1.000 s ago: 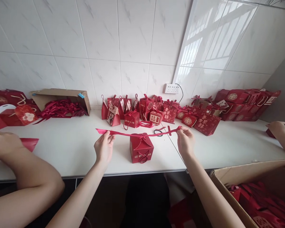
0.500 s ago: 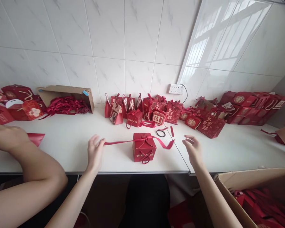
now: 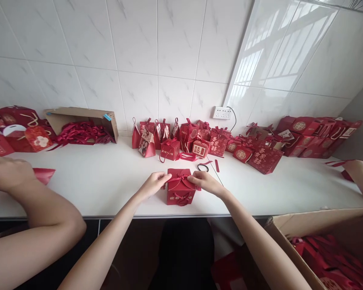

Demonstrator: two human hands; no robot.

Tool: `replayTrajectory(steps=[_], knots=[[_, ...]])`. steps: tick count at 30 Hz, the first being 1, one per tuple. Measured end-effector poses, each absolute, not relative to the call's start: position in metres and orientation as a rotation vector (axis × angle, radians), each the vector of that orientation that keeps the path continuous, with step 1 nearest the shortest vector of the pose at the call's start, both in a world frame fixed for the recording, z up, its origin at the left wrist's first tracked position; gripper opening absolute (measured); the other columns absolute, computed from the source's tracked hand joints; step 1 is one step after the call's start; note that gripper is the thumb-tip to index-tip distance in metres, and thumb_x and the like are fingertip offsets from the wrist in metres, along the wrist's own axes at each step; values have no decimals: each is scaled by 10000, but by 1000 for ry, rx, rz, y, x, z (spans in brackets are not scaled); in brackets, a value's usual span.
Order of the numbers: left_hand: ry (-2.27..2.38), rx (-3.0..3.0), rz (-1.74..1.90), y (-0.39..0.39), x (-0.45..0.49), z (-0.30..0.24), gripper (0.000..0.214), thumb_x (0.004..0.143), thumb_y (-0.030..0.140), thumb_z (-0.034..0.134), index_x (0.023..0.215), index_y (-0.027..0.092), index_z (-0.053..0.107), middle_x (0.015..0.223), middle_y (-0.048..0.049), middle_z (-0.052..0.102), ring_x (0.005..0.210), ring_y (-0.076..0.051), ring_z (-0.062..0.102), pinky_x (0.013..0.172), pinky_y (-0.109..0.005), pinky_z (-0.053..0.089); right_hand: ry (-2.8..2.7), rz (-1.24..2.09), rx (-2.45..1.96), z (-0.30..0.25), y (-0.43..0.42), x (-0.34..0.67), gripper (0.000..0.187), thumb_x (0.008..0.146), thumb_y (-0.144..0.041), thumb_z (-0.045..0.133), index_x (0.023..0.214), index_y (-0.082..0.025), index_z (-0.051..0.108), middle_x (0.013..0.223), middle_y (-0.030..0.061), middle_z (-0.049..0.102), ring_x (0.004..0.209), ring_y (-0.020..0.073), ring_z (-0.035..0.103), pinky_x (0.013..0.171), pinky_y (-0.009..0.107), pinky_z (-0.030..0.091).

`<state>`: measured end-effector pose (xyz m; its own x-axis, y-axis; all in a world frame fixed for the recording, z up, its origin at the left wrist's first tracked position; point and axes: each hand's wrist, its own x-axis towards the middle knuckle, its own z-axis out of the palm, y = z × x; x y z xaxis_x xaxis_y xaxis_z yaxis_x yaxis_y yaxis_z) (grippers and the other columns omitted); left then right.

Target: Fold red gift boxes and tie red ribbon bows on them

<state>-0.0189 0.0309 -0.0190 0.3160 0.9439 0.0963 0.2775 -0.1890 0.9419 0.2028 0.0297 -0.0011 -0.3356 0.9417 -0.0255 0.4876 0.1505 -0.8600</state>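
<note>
We're pinching the ribbon with left hand and right hand atop the box on the table: soft, likely slippery, best gripped near the knot, as light card probably dents!

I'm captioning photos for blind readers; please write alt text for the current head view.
A person's left hand and right hand pinch a red ribbon atop a red gift box on a white table. Behind, more red boxes stand near a tiled wall, with a cardboard box of ribbons at left; other people's arms show at both edges.
</note>
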Motion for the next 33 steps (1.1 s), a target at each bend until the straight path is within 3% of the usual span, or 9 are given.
replayTrajectory(steps=[7,14,19,22,26,30,33], knots=[[923,1513,668,24,-38,-10,421,761,513,565,579,153,444,591,38,421,506,-64,370,502,-205,289,-1625,1600,-1043,-21,17,203,462,721,-606,602,627,-169,483,523,-30,504,456,71,412,453,223,278],[915,1542,655,25,-50,-24,401,765,511,588,618,153,484,570,29,453,462,-56,328,428,-211,165,-1495,1711,-897,-31,9,211,412,653,-492,730,592,-172,479,416,-96,365,403,54,346,453,229,213],[897,1514,786,32,-52,-40,445,742,548,597,602,165,419,511,46,420,439,-49,277,421,-208,146,-1426,1710,-836,-38,9,216,436,660,-439,749,537,-175,425,418,-115,309,396,31,283,488,238,218],[858,1513,861,32,-48,-43,469,714,559,616,580,162,405,517,45,417,459,-51,297,440,-201,200,-1438,1709,-841,-38,9,216,428,674,-450,735,544,-174,435,442,-87,393,420,46,333,487,238,228],[856,1483,860,28,-43,-33,438,727,527,608,573,165,415,537,38,414,500,-73,370,485,-210,289,-1451,1667,-878,-24,6,217,353,693,-455,719,620,-154,550,607,5,595,563,94,501,563,247,343],[902,1477,716,24,-53,-9,434,769,509,556,546,189,367,450,75,278,432,-74,302,504,-239,325,-1422,1651,-839,-3,3,222,327,686,-447,728,658,-149,597,633,11,610,586,107,541,606,259,393],[906,1577,523,24,-72,9,392,783,457,563,553,186,397,433,81,285,424,-70,271,568,-266,370,-1395,1666,-848,12,6,229,328,681,-435,736,618,-144,598,566,-4,574,514,95,517,551,251,390]])
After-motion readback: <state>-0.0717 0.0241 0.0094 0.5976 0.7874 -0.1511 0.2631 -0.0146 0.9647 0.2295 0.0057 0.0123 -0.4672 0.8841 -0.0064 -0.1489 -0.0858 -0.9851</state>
